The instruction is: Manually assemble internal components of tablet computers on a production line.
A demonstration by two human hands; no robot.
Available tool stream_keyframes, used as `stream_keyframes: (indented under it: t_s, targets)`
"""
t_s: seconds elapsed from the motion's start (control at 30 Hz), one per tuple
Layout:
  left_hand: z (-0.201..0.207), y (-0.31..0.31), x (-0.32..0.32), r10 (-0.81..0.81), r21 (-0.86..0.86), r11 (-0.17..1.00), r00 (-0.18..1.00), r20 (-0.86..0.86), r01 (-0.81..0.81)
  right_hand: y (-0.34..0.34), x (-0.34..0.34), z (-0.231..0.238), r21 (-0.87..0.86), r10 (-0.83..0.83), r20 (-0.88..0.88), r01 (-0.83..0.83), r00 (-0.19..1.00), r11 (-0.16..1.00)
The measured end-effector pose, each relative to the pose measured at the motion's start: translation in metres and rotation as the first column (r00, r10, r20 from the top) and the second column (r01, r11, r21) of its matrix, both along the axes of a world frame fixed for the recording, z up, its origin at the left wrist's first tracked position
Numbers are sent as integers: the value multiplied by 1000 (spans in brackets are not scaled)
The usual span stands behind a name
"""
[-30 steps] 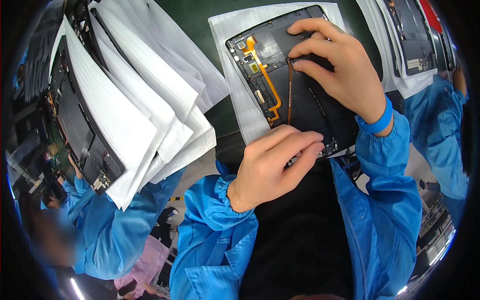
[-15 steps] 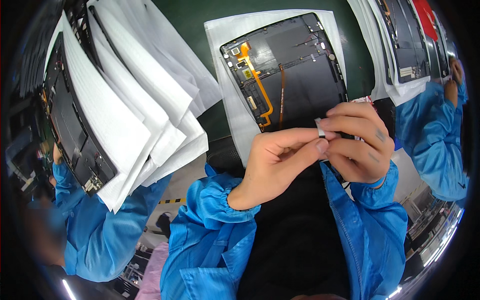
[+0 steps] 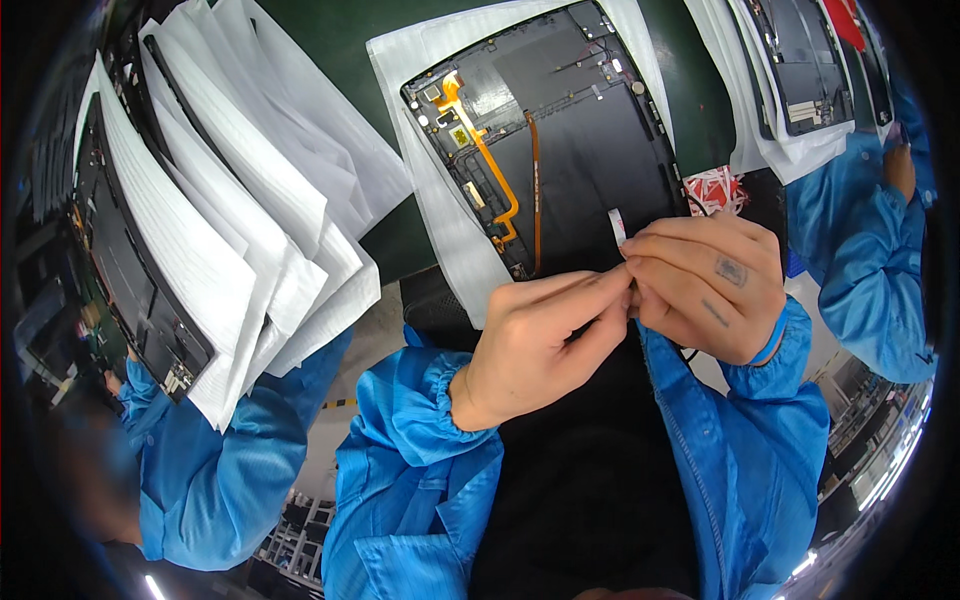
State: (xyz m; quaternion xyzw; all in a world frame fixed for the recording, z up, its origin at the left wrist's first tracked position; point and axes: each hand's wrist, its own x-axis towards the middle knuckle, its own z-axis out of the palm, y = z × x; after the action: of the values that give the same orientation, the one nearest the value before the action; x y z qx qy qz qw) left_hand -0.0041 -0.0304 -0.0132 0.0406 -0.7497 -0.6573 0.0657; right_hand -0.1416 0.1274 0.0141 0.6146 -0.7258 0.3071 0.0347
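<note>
My left hand and my right hand meet fingertip to fingertip over the near edge of a black tablet-like back housing. Both are closed in a pinch. A small whitish strip, like a piece of tape, sticks up from the right fingertips. What lies between the left fingertips is hidden. The housing rests on a white foam sheet. An orange flex cable runs along its left side, with a narrow brown one beside it.
On the left, black housings stand interleaved with white foam sheets. More housings lie at the upper right. A red-and-white patterned item sits by my right hand. Blue-sleeved people work on both sides. The table is dark green.
The pinched hands have shifted slightly, and the strip now points up from the right fingertips instead of lying between both hands. The housing and stacks sit higher and further left in view.
</note>
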Motion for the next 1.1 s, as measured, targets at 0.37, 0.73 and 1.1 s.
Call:
stream_keyframes:
  t_s: [0.37, 0.73, 1.1]
  targets:
    - [-2, -21, 10, -240, 422, 882, 970, 26, 207, 11, -2, 0, 19, -249, 331, 258, 910, 966]
    - [19, -42, 7, -374, 594, 738, 927, -32, 318, 155, -37, 14, 573, -687, -60, 589, 724, 570]
    - [20, -44, -3, 15, -352, 933, 983, -182, -79, -6, -36, 39, -86, 336, 292, -325, 895, 942]
